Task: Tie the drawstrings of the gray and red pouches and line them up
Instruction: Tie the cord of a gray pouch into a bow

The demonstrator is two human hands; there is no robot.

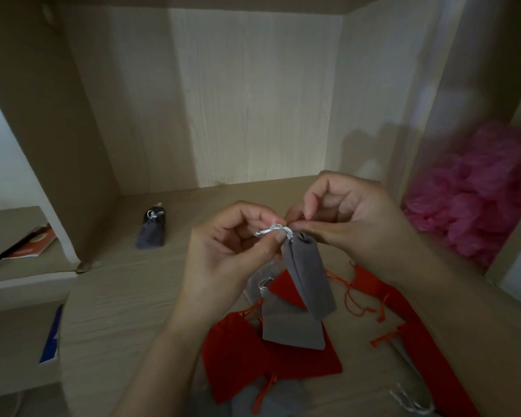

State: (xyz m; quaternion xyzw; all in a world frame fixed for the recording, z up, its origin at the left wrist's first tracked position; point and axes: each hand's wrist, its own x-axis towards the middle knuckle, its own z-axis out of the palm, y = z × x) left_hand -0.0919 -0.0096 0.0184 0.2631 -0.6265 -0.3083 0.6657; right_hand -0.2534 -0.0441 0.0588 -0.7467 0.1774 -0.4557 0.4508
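Note:
A gray pouch (309, 278) hangs in the air in front of me, its mouth gathered tight. My left hand (232, 248) pinches one end of its silver drawstring (272, 230). My right hand (343, 215) pinches the other end, right at the pouch's mouth. Below them a heap of pouches lies on the wooden shelf (127, 296): a flat gray pouch (292, 323) on a red pouch (253, 356), and another red pouch (415, 332) to the right with loose orange cords. One tied gray pouch (152, 230) lies apart at the back left.
The shelf's back wall (253, 100) and side panels close in the space. A pink fluffy mass (475, 191) fills the compartment on the right. On a lower ledge at the left lie a red booklet and a dark pencil (27, 242); a blue item (53, 335) lies below.

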